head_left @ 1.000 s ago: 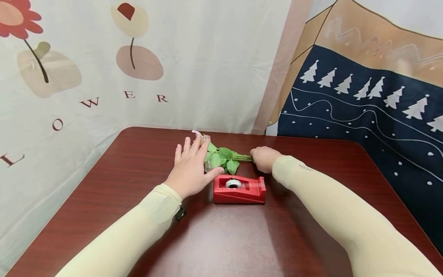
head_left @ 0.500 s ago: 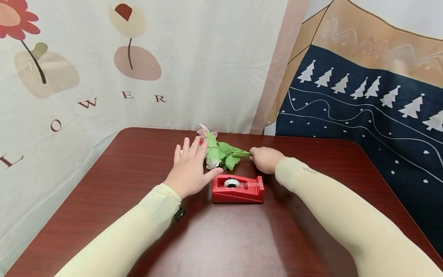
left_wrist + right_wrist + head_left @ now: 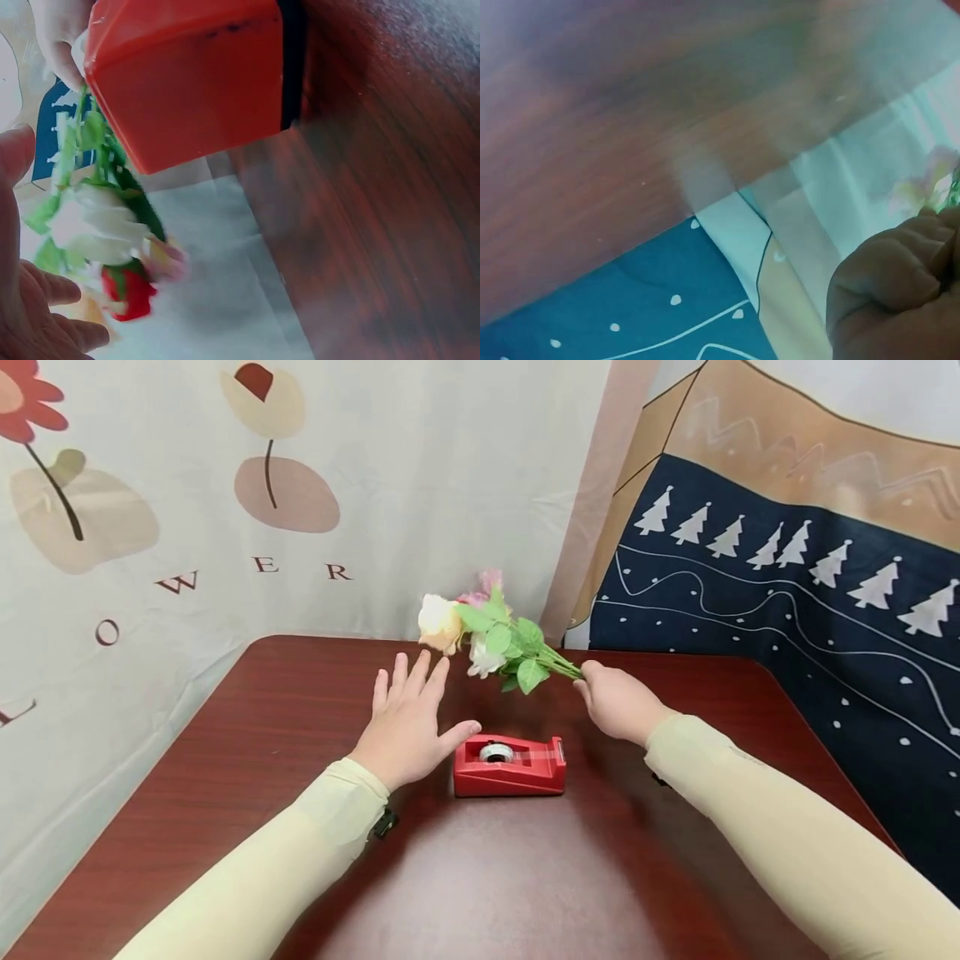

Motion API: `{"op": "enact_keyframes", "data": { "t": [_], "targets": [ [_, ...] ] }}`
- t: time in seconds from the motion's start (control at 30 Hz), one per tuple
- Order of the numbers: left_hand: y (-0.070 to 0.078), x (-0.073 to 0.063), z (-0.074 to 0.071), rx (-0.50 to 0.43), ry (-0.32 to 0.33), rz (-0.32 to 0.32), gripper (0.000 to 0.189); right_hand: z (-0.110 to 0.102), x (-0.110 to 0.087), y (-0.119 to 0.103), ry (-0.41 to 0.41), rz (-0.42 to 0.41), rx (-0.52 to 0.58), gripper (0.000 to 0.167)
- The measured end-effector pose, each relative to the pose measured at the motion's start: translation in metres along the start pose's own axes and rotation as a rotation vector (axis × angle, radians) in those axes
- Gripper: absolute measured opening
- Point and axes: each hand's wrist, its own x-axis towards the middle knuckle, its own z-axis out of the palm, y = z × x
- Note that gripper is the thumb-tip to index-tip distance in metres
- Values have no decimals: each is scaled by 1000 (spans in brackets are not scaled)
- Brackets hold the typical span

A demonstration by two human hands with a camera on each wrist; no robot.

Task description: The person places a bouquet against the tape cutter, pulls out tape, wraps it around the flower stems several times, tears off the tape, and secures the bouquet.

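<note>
A bunch of flowers (image 3: 501, 631) hangs tilted above the far part of the table, its green stems gripped by my right hand (image 3: 621, 700). Its blooms point left: one peach-yellow, one white, a pink one and a bit of red. The left wrist view shows the white bloom (image 3: 97, 221) and the red bloom (image 3: 129, 291) more closely. My left hand (image 3: 405, 727) is spread with straight fingers, just below and left of the blooms, holding nothing. By its thumb stands a red tape dispenser (image 3: 510, 767) with a roll of clear tape; whether the thumb touches it I cannot tell.
The dark red-brown wooden table (image 3: 480, 877) reaches back to a pale curtain (image 3: 420, 510) printed with flowers and letters. On the right hangs a navy cloth (image 3: 750, 585) with white trees.
My right hand has lifted the flowers off the table and moved slightly right, bringing the blooms out from behind my left hand. The left hand has stayed nearly still.
</note>
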Motion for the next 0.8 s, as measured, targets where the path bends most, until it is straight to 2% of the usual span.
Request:
{"op": "enact_keyframes", "data": {
  "t": [0.2, 0.37, 0.6, 0.67, 0.8],
  "targets": [
    [2, 1, 0, 0, 3, 15, 100, -6, -35, -5, 93, 104, 193, 20],
    [1, 1, -1, -4, -9, 12, 100, -1, -65, -19, 150, 193, 420, 27],
    [1, -1, -2, -4, -19, 9, 101, 21, -93, -32, 78, 417, 1013, 25],
    [1, -1, -2, -4, -21, 8, 101, 29, -98, -34, 50, 462, 1119, 22],
    [1, -2, -1, -5, -25, 13, 101, 43, -105, -37, -22, 517, 1217, 15]
  ]
}}
